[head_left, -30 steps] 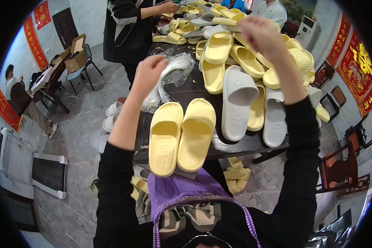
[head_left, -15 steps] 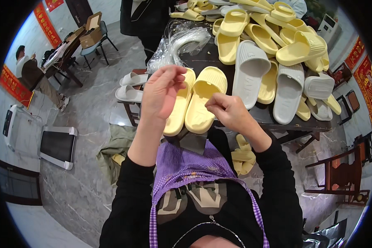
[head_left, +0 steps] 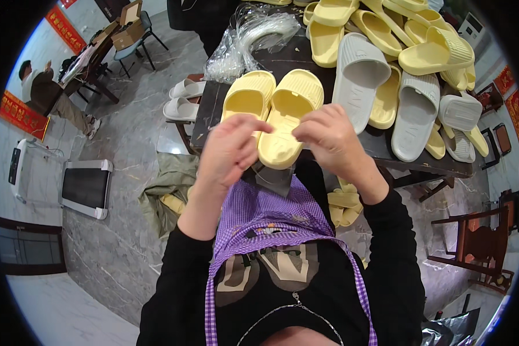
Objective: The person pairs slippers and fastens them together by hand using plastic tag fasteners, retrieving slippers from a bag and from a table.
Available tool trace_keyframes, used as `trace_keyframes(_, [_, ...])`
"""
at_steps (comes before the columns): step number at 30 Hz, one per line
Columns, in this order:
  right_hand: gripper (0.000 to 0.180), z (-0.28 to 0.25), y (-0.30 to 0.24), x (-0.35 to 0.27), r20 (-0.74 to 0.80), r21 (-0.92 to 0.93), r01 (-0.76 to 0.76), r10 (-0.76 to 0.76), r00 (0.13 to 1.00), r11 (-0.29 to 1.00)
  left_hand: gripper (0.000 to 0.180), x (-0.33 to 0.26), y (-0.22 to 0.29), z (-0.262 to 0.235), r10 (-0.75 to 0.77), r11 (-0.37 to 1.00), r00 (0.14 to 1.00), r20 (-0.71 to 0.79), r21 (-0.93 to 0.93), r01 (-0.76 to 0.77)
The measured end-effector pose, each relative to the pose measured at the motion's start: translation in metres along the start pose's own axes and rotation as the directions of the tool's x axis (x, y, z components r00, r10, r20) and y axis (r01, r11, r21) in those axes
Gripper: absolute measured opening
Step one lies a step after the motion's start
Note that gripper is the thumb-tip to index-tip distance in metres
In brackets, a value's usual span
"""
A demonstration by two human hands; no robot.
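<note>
Two yellow slippers lie side by side at the near edge of the dark table (head_left: 210, 112): a left slipper (head_left: 249, 89) and a right slipper (head_left: 281, 141), toes pointing away from me. Over the heel of the left one is my left hand (head_left: 229, 151), its fingers curled and thumb and index close together, slightly blurred. My right hand (head_left: 331, 135) is pinched at the right slipper's outer edge. Anything thin between the fingertips of either hand is too fine to make out. Just beyond the pair lies a bundle of clear plastic strands (head_left: 265, 34) in a transparent bag.
A heap of yellow slippers (head_left: 432, 52) and grey slippers (head_left: 357, 75) covers the table's right side. White slippers (head_left: 181, 108) rest on a stool at the left. A wooden chair (head_left: 476, 245) stands at the right, a treadmill (head_left: 86, 187) on the left. Another person (head_left: 40, 86) sits far left.
My left hand has come down and toward me, from the left slipper's strap to its heel. My right hand has shifted slightly right. The whole view has tilted a little.
</note>
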State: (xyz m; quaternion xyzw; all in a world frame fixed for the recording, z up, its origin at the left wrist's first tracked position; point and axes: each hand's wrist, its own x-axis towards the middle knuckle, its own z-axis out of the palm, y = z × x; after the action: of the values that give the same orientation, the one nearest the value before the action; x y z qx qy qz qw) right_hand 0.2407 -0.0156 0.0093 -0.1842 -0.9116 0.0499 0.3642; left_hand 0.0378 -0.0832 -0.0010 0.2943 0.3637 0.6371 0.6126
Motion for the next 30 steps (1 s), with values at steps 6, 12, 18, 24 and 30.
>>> trace_keyframes(6, [0.018, 0.016, -0.005, 0.003, -0.042, 0.006, 0.039, -0.039, 0.998, 0.999, 0.01, -0.005, -0.019, 0.01, -0.243, 0.969, 0.96, 0.136, 0.001, 0.245])
trace_keyframes(12, [0.02, 0.021, 0.006, -0.005, -0.006, 0.033, 0.014, -0.014, 1.0, 0.999, 0.008, -0.005, -0.038, 0.007, -0.344, 0.939, 0.93, 0.127, 0.027, 0.344])
trace_keyframes(18, [0.024, 0.014, 0.033, 0.008, -0.075, 0.149, -0.116, 0.128, 0.989, 0.982, 0.008, 0.001, -0.031, 0.001, -0.371, 0.928, 0.928, 0.03, 0.026, 0.371])
trace_keyframes(24, [0.024, 0.016, 0.101, 0.033, -0.071, 0.115, -0.374, 0.383, 0.921, 0.92, 0.013, 0.025, -0.018, 0.007, -0.522, 0.85, 0.853, 0.025, 0.099, 0.517])
trace_keyframes(30, [0.029, 0.031, 0.114, 0.048, 0.241, -0.129, -0.443, 0.461, 0.854, 0.887, 0.011, 0.045, -0.021, 0.019, -0.589, 0.799, 0.805, -0.067, 0.098, 0.593])
